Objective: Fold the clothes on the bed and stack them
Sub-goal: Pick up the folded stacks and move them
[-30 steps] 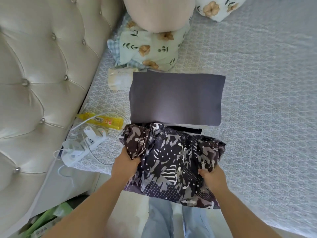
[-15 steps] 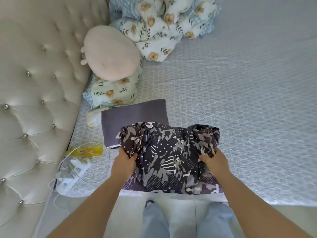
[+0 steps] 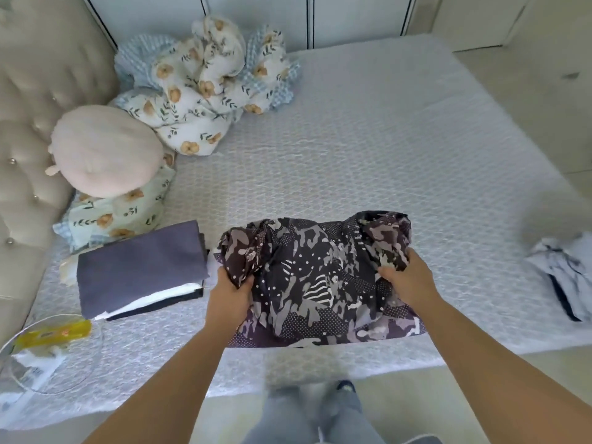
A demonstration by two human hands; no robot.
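Folded stack (image 3: 141,267) lies left of the patterned garment (image 3: 317,277) (crumpled cloth (image 3: 563,274) far right), pillows (image 3: 205,88) behind

Tufted cream headboard (image 3: 28,129) along left edge. Round pink plush cushion (image 3: 105,152) leaning against it, resting on floral pillow (image 3: 118,213). Crumpled floral blanket (image 3: 205,88) with blue gingham backing bunched at far-left corner, touching the cushion's far side. Yellow tube (image 3: 54,331) near left front edge, inside a loop of white cable (image 3: 96,357); white power strip (image 3: 32,366) just beside it, blurred. White panelled wardrobe doors (image 3: 304,17) behind. Pale floor (image 3: 551,91) at right. Grey trouser legs (image 3: 307,415) and dark shoe tip (image 3: 346,386) at bottom centre.
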